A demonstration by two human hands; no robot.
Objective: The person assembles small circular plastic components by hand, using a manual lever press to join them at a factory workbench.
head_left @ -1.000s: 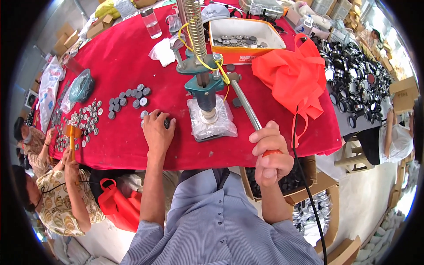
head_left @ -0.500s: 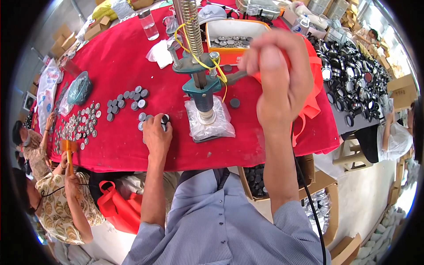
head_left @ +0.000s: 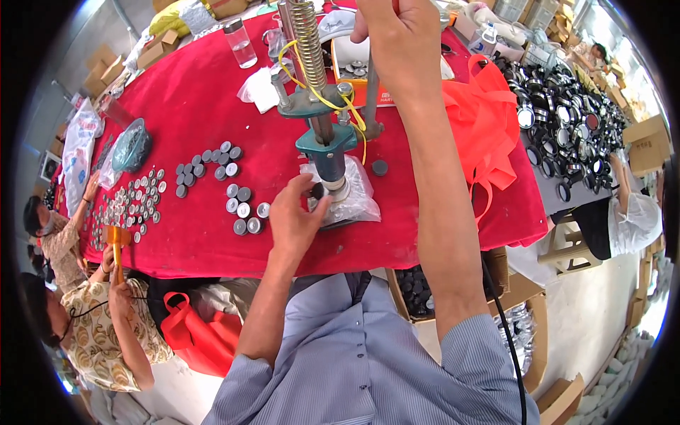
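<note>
A green hand press (head_left: 327, 145) with a tall spring stands at the middle of the table. My right hand (head_left: 407, 42) is closed around the upper end of its grey lever (head_left: 371, 99), which points up and away from me. Just left of the press head, my left hand (head_left: 294, 219) pinches a small dark round cap (head_left: 317, 191) between thumb and fingers. Under the head lies a pad in clear plastic (head_left: 361, 202), with a pale round piece (head_left: 338, 190) on it, partly hidden. Several grey round caps (head_left: 241, 225) lie left of my left hand.
More grey caps (head_left: 205, 156) and many small metal discs (head_left: 131, 202) lie on the red cloth at left. An orange box (head_left: 386, 98) stands behind the press. A red bag (head_left: 482, 120) and a pile of black round parts (head_left: 567, 127) are at right. A co-worker at left holds a mallet (head_left: 117, 237).
My left hand has moved right from the grey caps to the press head, carrying a dark cap. My right hand has gone up and away, and the lever has swung upright.
</note>
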